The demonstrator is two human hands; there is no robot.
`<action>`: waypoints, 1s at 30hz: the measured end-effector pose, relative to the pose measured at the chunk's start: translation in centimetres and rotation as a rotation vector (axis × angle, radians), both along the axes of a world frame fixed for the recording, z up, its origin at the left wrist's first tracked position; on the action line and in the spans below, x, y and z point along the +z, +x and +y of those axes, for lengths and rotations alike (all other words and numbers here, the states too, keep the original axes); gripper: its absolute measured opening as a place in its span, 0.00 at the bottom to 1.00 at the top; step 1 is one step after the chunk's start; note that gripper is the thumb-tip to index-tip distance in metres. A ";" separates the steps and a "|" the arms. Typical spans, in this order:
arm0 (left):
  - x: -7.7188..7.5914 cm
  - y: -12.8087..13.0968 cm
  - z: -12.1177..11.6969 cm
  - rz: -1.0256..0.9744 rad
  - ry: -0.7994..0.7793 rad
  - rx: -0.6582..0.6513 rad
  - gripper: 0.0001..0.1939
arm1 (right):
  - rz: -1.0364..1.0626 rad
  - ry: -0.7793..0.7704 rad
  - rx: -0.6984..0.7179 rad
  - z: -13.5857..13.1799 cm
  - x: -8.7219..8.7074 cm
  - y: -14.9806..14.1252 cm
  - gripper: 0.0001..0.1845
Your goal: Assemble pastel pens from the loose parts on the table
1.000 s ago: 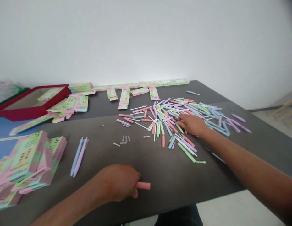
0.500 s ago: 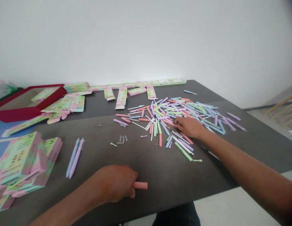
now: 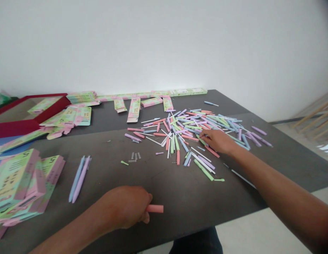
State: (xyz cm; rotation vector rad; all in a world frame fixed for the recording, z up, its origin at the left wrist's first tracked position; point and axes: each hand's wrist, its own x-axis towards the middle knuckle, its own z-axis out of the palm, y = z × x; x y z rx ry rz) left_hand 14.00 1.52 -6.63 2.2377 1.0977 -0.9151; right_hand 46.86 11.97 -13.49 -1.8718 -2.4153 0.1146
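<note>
Gripping a salmon pen barrel (image 3: 156,209), as half a second ago: left hand (image 3: 129,207), near edge of the dark table (image 3: 158,181). Right hand (image 3: 216,141): fingertips close together at the heap of pen parts (image 3: 177,144), slightly farther right than before; a green piece (image 3: 202,140) now shows beside them, whether pinched cannot be told. Blue pen (image 3: 77,178), lilac pen (image 3: 81,179): side by side, unmoved.
</note>
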 end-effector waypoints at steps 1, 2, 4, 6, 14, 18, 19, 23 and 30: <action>0.1 0.1 0.0 0.009 0.001 0.004 0.14 | 0.001 -0.013 0.027 0.0 -0.1 -0.1 0.14; 0.1 0.1 -0.1 0.017 0.002 0.008 0.13 | -0.001 -0.023 0.047 0.1 -0.2 -0.3 0.15; 0.2 0.2 -0.1 0.022 0.004 0.014 0.12 | -0.005 -0.032 0.058 0.2 -0.5 -0.5 0.15; 0.2 0.2 -0.1 0.016 0.002 0.018 0.12 | -0.010 -0.021 0.046 0.5 -0.7 -0.6 0.16; 0.0 -0.1 -0.2 -0.006 0.032 0.009 0.12 | -0.055 0.037 -0.041 1.5 -0.6 -0.2 0.15; -0.1 -0.2 -0.2 -0.016 0.017 0.028 0.12 | -0.136 0.001 -0.013 1.7 -0.3 -0.4 0.14; -0.1 -0.2 -0.2 -0.014 0.015 0.033 0.12 | -0.151 0.001 -0.023 1.6 -0.2 -0.5 0.15; 0.1 -0.1 -0.1 -0.006 0.004 0.026 0.12 | -0.155 0.016 -0.110 0.4 0.2 -0.7 0.18; 0.0 -0.1 -0.1 0.000 0.004 0.028 0.13 | -0.161 -0.136 -0.153 -2.3 -0.1 0.2 0.20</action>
